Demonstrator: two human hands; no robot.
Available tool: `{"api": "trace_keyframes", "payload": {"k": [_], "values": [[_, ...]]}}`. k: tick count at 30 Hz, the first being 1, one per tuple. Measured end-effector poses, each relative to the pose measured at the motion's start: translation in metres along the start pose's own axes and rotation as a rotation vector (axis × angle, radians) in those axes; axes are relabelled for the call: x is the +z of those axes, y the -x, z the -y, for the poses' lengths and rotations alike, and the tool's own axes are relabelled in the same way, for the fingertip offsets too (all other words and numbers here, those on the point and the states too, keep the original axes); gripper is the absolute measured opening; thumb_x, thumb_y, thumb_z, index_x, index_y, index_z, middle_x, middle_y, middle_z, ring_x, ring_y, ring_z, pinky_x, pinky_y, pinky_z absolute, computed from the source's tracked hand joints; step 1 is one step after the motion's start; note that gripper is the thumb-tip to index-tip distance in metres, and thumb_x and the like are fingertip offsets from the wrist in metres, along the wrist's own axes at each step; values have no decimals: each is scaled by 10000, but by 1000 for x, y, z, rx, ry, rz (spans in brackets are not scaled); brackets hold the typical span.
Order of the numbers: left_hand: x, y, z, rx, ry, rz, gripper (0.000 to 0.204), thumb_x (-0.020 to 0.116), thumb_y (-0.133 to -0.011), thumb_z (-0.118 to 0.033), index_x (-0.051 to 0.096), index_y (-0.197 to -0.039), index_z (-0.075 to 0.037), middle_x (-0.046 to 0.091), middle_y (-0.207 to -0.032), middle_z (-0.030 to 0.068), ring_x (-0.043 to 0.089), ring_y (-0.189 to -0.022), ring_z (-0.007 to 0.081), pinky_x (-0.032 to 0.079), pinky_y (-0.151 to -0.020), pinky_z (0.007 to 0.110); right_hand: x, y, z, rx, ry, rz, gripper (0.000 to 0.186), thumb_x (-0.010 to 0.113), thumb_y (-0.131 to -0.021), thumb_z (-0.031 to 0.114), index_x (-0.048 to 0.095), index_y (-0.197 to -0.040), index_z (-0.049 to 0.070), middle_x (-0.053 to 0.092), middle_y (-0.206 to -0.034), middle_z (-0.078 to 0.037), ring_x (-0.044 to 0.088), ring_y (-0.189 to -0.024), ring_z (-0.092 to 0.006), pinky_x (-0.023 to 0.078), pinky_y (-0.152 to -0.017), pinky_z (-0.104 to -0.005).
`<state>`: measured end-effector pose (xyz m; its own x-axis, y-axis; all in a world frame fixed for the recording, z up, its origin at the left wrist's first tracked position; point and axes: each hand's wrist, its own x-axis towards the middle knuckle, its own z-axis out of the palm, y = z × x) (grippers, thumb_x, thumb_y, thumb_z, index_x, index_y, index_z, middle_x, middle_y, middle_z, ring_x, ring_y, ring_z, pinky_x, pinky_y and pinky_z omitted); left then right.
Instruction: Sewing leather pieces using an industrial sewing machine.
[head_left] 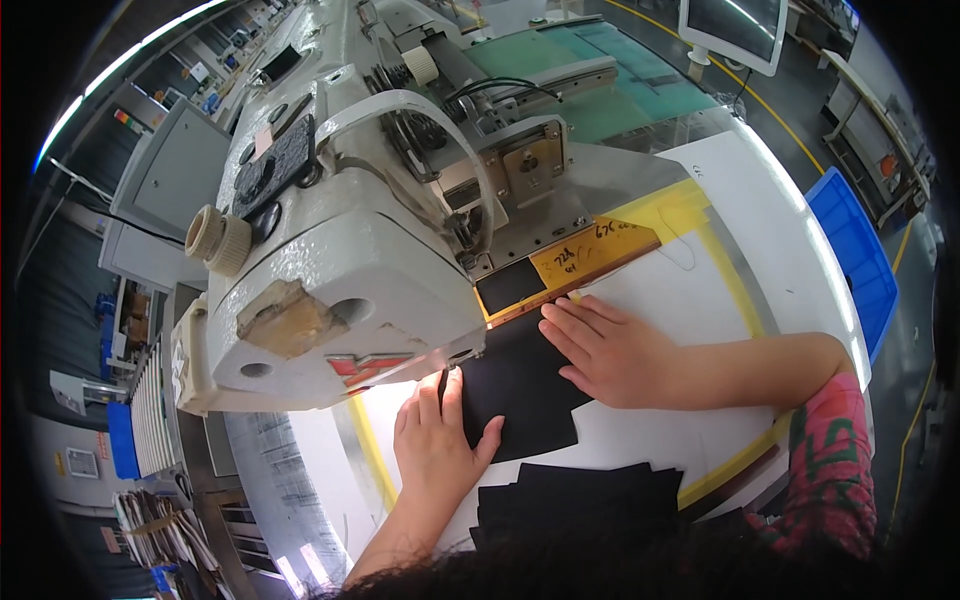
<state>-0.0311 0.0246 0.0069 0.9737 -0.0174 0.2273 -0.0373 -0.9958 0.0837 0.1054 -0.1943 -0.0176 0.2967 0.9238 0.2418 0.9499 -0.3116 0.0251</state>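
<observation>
A black cut piece (512, 392) lies on the white work surface (668, 305) under a large off-white sewing machine (350, 255). My left hand (438, 450) rests open at the piece's left side, its fingertips reaching beneath the machine head beside a bright light. My right hand (615, 355) lies open on the piece's right part, fingers flat and touching near a yellow template strip (590, 252) with handwriting and a dark window. The needle area is mostly hidden by the head. Nearer me, a stack of black pieces (575, 500) lies on the surface, partly hidden at the bottom.
A blue plastic bin (848, 260) stands beyond the table's right edge. A green plate (590, 80) and a monitor (733, 25) are at the back. Yellow tape (745, 300) borders the work surface. At the left are a metal cabinet (165, 170) and stacked materials (150, 530).
</observation>
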Motion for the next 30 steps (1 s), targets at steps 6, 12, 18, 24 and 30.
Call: {"api": "trace_keyframes", "payload": {"k": [6, 12, 18, 24, 30], "values": [[0, 5, 2, 12, -46, -41, 612, 694, -766, -378, 509, -1212, -3, 516, -1175, 183, 545, -1032, 339, 441, -886, 405, -1, -3, 6, -36, 61, -14, 531, 441, -966, 313, 463, -1291, -107, 467, -1350, -258, 430, -1292, -363, 263, -1121, -446], [2, -22, -41, -18, -90, -42, 596, 698, -761, -355, 512, -1202, 0, 509, -1207, 193, 544, -1047, 353, 441, -886, 408, -7, 23, -37, -74, -34, -58, 517, 495, -939, 299, 484, -1263, -105, 472, -1333, -251, 442, -1270, -350, 288, -1104, -438], [-2, -32, -56, -52, -93, -8, 576, 708, -753, -330, 526, -1182, 8, 504, -1252, 204, 528, -1118, 372, 429, -922, 422, -11, 31, -51, -97, -50, -87, 496, 492, -940, 290, 506, -1244, -101, 495, -1316, -242, 460, -1248, -343, 301, -1091, -432], [-3, -31, -61, -78, -66, -6, 568, 709, -756, -320, 525, -1181, 10, 506, -1246, 205, 503, -1161, 377, 396, -971, 438, -16, 37, -54, -104, -54, -112, 466, 524, -924, 288, 546, -1219, -72, 508, -1305, -205, 447, -1258, -314, 313, -1075, -443], [-5, -44, -78, 36, -20, 18, 580, 699, -784, -338, 519, -1218, 4, 516, -1242, 175, 496, -1168, 333, 357, -1017, 436, -24, 46, -57, -63, -48, -123, 450, 570, -890, 305, 576, -1203, -20, 521, -1306, -132, 448, -1259, -262, 326, -1055, -452]]}}
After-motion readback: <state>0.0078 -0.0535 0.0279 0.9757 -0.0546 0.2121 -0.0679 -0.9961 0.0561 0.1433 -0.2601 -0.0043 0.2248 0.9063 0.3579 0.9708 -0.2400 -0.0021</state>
